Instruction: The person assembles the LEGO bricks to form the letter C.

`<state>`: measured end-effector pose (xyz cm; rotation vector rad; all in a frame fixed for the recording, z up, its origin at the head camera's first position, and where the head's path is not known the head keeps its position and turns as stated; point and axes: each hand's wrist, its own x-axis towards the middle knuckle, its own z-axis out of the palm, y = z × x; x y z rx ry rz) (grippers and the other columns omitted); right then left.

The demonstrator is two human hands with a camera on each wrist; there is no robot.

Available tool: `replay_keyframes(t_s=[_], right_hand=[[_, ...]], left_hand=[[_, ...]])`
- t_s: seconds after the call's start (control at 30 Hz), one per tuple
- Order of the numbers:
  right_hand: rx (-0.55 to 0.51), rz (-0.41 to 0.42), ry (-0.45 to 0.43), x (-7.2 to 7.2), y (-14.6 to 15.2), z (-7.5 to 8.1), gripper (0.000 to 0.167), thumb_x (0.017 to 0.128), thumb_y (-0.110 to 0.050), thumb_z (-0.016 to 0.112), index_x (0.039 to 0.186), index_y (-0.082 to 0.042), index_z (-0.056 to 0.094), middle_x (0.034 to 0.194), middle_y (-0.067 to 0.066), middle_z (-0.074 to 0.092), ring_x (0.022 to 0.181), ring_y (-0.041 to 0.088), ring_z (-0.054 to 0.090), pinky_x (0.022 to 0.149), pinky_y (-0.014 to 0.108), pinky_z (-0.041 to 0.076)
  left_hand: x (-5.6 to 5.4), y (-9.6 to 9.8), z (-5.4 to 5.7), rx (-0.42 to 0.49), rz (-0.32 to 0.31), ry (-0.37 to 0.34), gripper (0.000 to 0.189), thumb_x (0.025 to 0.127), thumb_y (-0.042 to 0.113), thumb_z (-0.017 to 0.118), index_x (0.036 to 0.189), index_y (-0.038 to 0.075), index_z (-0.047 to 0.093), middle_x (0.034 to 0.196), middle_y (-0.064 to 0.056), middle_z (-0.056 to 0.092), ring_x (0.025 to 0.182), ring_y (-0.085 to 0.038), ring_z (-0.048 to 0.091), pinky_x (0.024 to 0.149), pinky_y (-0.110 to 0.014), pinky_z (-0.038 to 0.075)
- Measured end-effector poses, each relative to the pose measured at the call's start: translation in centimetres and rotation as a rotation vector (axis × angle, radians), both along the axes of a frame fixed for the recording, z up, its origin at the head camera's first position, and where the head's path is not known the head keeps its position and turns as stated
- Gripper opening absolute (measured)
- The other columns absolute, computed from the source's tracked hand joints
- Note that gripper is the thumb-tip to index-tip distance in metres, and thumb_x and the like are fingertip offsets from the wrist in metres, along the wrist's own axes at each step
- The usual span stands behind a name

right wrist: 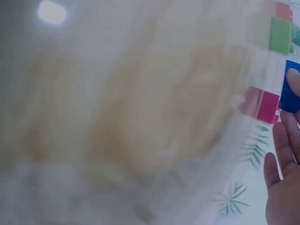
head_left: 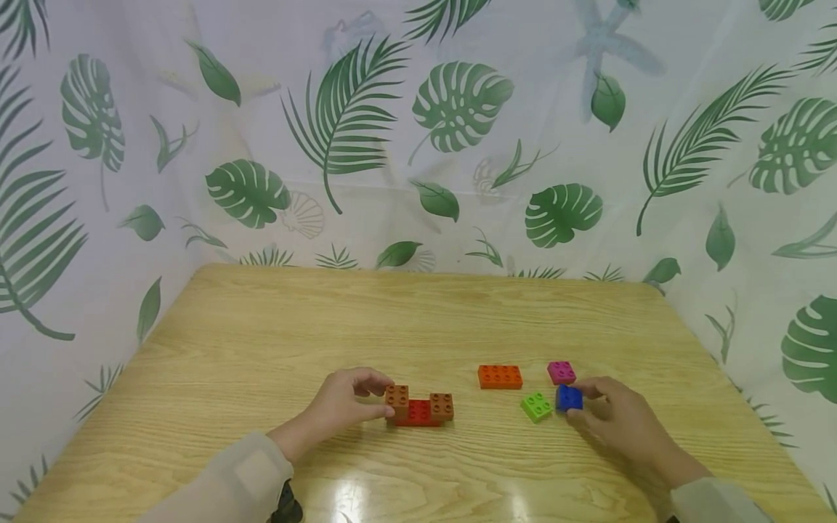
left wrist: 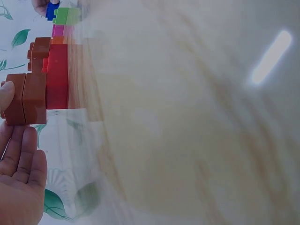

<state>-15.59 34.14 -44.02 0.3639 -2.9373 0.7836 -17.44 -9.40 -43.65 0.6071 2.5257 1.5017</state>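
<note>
My left hand [head_left: 341, 402] pinches the upper of two stacked brown bricks [head_left: 397, 396] between thumb and fingers. That stack sits on the left end of a long red brick [head_left: 418, 412], whose right end bears another brown brick [head_left: 441, 405]. In the left wrist view the thumb lies on the outermost brown brick [left wrist: 15, 99]. My right hand [head_left: 617, 418] holds a blue brick [head_left: 569, 398] between thumb and fingertips. The right wrist view shows this blue brick [right wrist: 289, 93] raised off the table, higher than the magenta brick [right wrist: 268, 107].
On the wooden table [head_left: 314, 312], a lime green brick [head_left: 537, 407] lies just left of the blue one. Behind are a magenta brick [head_left: 561, 372] and a long orange brick [head_left: 500, 376]. A leaf-patterned curtain [head_left: 373, 145] hangs along the table's far and side edges.
</note>
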Motion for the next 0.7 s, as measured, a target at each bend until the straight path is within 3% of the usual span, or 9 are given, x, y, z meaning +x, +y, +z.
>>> replay_keyframes(t_s=[0.3,0.5,0.7], right_hand=[[-0.023,0.053,0.211,-1.1,-2.2,0.7,0.039,0.081,-0.024,0.078,0.112,-0.005,0.065,0.093,0.001,0.063,0.087,0.026,0.060,0.078,0.051,0.050],[-0.103,0.100,0.204,-1.6,-5.1,1.3,0.037,0.082,-0.026,0.077,0.114,-0.010,0.066,0.102,0.001,0.064,0.090,0.025,0.062,0.076,0.047,0.053],[-0.121,0.161,0.220,-2.3,-8.0,1.8,0.039,0.079,-0.024,0.080,0.113,-0.009,0.066,0.100,0.001,0.063,0.091,0.024,0.061,0.077,0.048,0.052]], left_hand=[[0.0,0.0,0.0,0.000,-0.004,0.002,0.036,0.080,0.022,0.079,0.111,0.009,0.068,0.105,0.000,0.066,0.095,-0.019,0.060,0.086,-0.038,0.048],[0.0,0.0,-0.1,0.004,-0.009,0.008,0.036,0.080,0.023,0.079,0.111,0.009,0.068,0.105,0.000,0.066,0.095,-0.019,0.060,0.086,-0.037,0.048],[0.0,-0.1,-0.2,0.008,-0.009,0.009,0.035,0.080,0.023,0.079,0.110,0.009,0.068,0.105,0.000,0.066,0.095,-0.018,0.060,0.085,-0.037,0.048]])
